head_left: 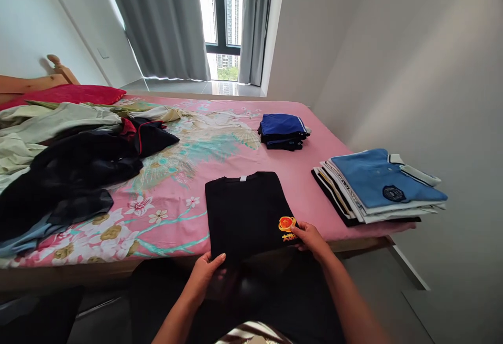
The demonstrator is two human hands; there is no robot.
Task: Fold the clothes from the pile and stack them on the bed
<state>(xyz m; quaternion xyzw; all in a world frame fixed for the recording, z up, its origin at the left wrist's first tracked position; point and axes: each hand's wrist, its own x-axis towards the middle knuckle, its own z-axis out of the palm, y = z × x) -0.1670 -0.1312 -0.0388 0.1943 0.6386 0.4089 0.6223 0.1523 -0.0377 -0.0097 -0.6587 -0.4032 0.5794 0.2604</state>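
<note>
A black T-shirt (245,213), folded into a rough rectangle, lies at the near edge of the bed with its collar facing away from me. A red and yellow print shows at its right corner. My left hand (205,270) grips the near left corner, thumb on top and fingers hidden beneath. At the near right corner my right hand (310,238) pinches the cloth beside the print. To the right is a stack of folded shirts (377,186), a blue polo shirt on top. Farther back sits a smaller pile of folded dark and blue clothes (283,130).
A loose heap of dark and pale clothes (78,160) covers the bed's left side. Behind it lies a red pillow (74,94) by the wooden headboard (31,83). The pink flowered bedsheet (168,228) reaches the bed's near edge. A wall stands on the right.
</note>
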